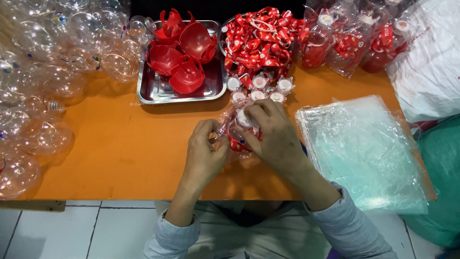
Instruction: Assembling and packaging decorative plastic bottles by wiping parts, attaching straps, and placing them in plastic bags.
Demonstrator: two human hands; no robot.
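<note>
Clear shells: heap of transparent round plastic bottles [45, 62], far left of the orange table [120, 158], spilling down its left edge.
Steel tray: rectangular metal tray [155, 91] beside the heap, upper middle.
Tray contents: red plastic cup-shaped pieces [184, 50], piled loosely in the tray.
Left hand: left hand [205, 156], middle of the table, fingers curled together and pinching the left edge of the clear wrapped piece.
Held item: small clear bottle with white cap and red strap [238, 132], in a crinkled clear bag, between both hands just above the table.
Right hand: right hand [273, 136], fingers bent over the white cap, clamped on the item from above and the right.
Loose caps: cluster of white caps [258, 88] just behind the hands.
Strap bowl: heap of red lanyards [261, 38] in a round metal bowl.
Finished stock: bagged red bottles [352, 41], back right.
Bag stack: flat pile of clear plastic bags [364, 153], right of the right hand.
Sacks: white sack [431, 62] and green sack [441, 182], far right.
</note>
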